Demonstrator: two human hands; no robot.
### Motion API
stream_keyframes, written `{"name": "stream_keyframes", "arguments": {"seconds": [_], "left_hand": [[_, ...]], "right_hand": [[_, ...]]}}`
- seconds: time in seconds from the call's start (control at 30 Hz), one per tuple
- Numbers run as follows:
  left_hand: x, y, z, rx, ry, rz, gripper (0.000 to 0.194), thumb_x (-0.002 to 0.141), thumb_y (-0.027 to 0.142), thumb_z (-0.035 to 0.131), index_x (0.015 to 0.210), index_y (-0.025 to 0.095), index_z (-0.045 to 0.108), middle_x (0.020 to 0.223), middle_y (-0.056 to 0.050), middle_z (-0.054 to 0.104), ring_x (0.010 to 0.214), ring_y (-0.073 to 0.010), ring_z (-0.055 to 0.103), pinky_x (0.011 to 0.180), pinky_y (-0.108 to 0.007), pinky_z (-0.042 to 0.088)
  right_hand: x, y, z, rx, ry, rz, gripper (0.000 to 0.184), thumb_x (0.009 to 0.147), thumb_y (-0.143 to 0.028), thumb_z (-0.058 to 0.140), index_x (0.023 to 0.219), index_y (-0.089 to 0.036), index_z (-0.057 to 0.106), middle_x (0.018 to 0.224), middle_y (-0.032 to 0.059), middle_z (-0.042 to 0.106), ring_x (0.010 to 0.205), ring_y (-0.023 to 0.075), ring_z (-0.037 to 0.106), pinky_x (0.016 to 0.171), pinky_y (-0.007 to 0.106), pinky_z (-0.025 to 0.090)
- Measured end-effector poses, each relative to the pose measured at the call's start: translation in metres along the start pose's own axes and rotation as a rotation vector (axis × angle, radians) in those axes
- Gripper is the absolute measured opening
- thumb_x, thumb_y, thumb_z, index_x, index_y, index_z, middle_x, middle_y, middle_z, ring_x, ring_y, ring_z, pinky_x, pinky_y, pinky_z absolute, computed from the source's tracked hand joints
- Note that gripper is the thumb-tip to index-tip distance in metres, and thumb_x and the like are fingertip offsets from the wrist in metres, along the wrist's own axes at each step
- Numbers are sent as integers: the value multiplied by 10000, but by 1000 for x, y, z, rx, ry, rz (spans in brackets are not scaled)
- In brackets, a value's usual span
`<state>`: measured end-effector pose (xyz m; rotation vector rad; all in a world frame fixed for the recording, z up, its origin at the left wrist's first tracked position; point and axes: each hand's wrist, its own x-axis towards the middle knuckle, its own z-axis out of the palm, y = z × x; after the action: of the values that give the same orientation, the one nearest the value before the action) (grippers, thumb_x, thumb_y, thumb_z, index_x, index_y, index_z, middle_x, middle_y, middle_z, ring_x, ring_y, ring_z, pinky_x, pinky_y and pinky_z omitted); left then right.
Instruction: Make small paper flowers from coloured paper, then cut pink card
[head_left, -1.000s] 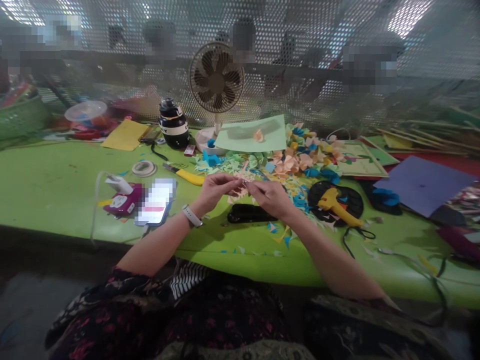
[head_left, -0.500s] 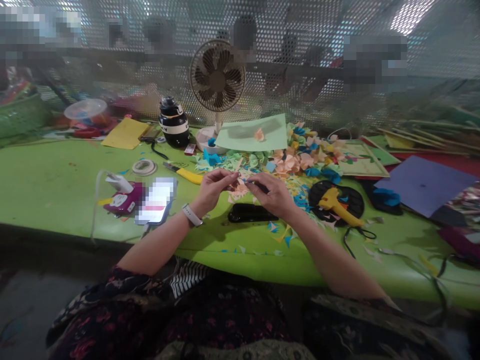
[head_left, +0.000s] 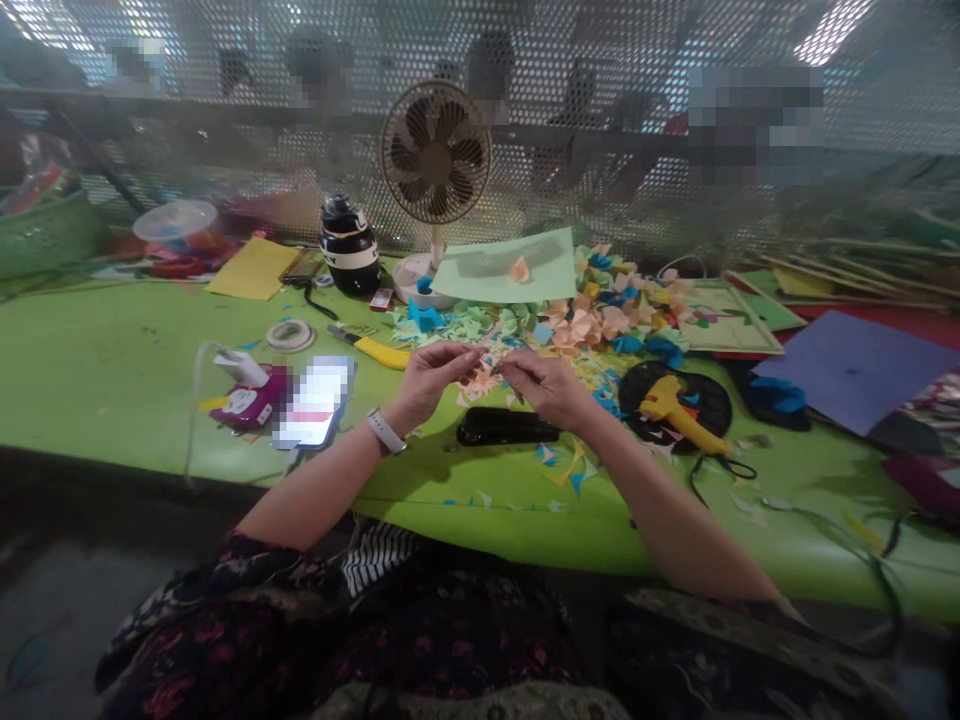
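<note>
Close together over a heap of cut paper scraps (head_left: 491, 345), my left hand (head_left: 431, 385) and my right hand (head_left: 553, 388) both pinch with thumb and fingers. Whatever is between the fingertips is too small to make out. A long black object (head_left: 506, 427), perhaps a stapler, lies on the green table just below them. To the left of my left hand is a yellow-handled cutter knife (head_left: 384, 353). Folded peach paper flowers (head_left: 583, 325) are piled beyond my right hand. A yellow glue gun (head_left: 679, 408) rests on a round black dish (head_left: 636, 398) to the right.
A small fan (head_left: 436, 155) stands at the back beside a black jar-shaped bottle (head_left: 351, 250). A pale green sheet (head_left: 472, 275) leans over the flowers. On the left are a phone (head_left: 319, 400), a purple power adapter (head_left: 251, 400) and a tape roll (head_left: 290, 335). Purple paper (head_left: 855, 365) lies right.
My right hand has moved slightly right and down, and the gap between the fingertips is a little wider. Both hands still pinch.
</note>
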<state>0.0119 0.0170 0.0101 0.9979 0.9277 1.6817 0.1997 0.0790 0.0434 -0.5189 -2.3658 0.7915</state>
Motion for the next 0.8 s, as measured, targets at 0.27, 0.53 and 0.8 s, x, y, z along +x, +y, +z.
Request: {"name": "stream_keyframes", "arguments": {"seconds": [0.27, 0.53, 0.8], "left_hand": [[-1, 5, 6, 19, 85, 92, 445, 568, 519, 920, 567, 183, 630, 529, 40, 608, 490, -55, 497, 534, -221, 435], [1, 2, 3, -16, 92, 17, 424, 526, 510, 937, 660, 178, 708, 598, 27, 657, 522, -57, 528, 539, -213, 438], [0, 3, 4, 43, 79, 89, 454, 597, 510, 914, 564, 171, 614, 530, 41, 591, 503, -53, 487, 551, -222, 430]], "right_hand": [[-3, -1, 13, -131, 174, -39, 288, 971, -463, 579, 1061, -210, 682, 894, 59, 712, 751, 170, 626, 708, 311, 502], [-3, 7, 18, -169, 192, -174, 188, 998, -351, 557, 1026, -236, 704, 974, 68, 744, 882, 196, 677, 810, 342, 537], [-4, 7, 24, -159, 205, -100, 224, 968, -395, 596, 1097, -235, 685, 1045, 91, 746, 944, 231, 693, 860, 375, 548]]}}
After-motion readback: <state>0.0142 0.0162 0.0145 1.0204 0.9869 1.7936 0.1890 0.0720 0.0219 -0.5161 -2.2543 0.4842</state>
